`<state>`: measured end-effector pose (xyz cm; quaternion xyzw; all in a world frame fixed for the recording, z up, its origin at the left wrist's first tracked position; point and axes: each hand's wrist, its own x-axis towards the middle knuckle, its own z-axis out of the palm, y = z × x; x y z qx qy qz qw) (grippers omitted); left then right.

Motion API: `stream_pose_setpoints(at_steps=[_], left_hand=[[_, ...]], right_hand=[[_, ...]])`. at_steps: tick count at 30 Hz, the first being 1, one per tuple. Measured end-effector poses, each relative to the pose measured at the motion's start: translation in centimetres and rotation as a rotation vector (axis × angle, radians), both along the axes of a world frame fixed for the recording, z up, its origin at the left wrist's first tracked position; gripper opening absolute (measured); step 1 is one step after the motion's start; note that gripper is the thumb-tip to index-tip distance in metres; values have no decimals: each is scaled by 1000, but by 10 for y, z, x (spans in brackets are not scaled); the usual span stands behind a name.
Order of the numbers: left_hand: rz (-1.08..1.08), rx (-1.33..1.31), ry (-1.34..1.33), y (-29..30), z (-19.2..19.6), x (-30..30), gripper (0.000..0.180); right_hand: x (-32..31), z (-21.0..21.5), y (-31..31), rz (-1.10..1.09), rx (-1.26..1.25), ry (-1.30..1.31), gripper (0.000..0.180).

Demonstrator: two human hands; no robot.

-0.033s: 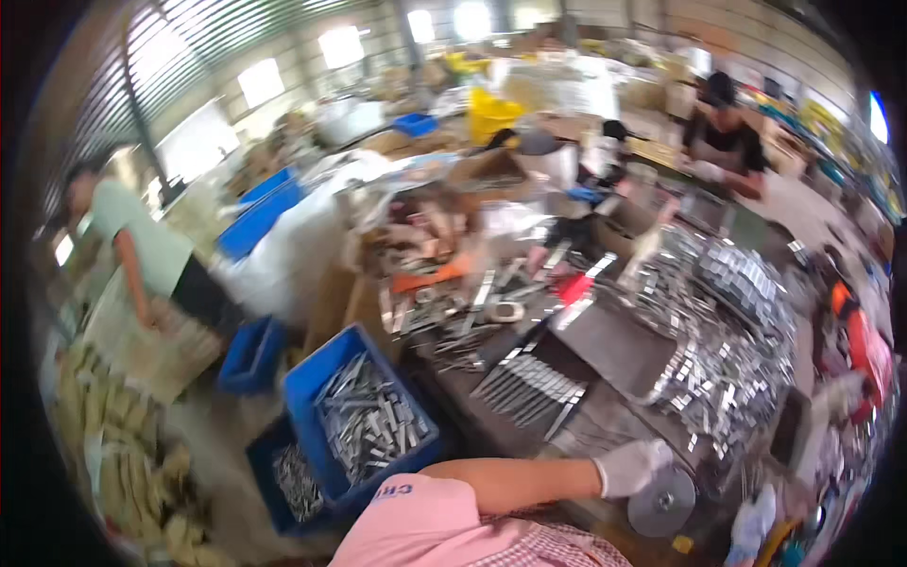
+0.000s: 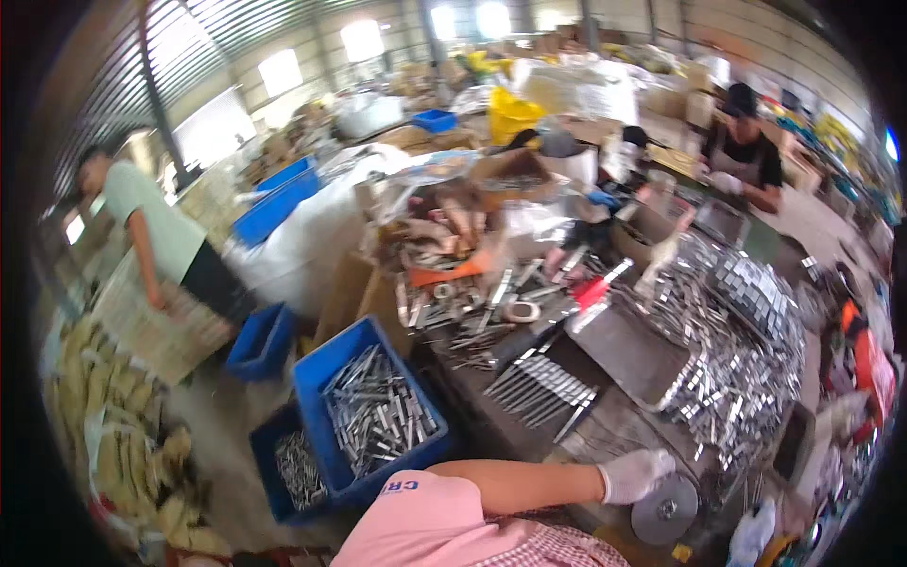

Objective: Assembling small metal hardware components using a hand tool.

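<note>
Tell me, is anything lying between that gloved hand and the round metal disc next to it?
Nothing visible does. The gloved hand rests on the bench edge, and the disc lies just below and right of its fingers, close by, with no object in the gap. Whether they touch is unclear. Loose metal parts lie farther back.

I see a corrugated metal wall [image 2: 142, 57] with bright windows [image 2: 364, 38], concrete floor [image 2: 222, 425], cluttered workbench [image 2: 491, 378], and daylight.
</note>
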<state>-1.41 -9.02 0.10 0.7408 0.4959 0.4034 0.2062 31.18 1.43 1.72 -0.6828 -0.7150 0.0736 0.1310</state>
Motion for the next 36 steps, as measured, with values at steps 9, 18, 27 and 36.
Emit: stream_pose_setpoints(at_steps=[9, 18, 27, 36], left_hand=[[265, -1, 97, -24, -32, -6, 12], [247, 7, 330, -15, -54, 3, 17], [333, 234, 299, -18, -42, 1, 14], [352, 289, 348, -17, -45, 5, 15]], right_hand=[[-58, 11, -32, 552, 213, 388, 35], [-84, -57, -88, 741, 52, 528, 33], [-85, -92, -87, 457, -44, 887, 34], [-91, -139, -71, 595, -51, 984, 28]])
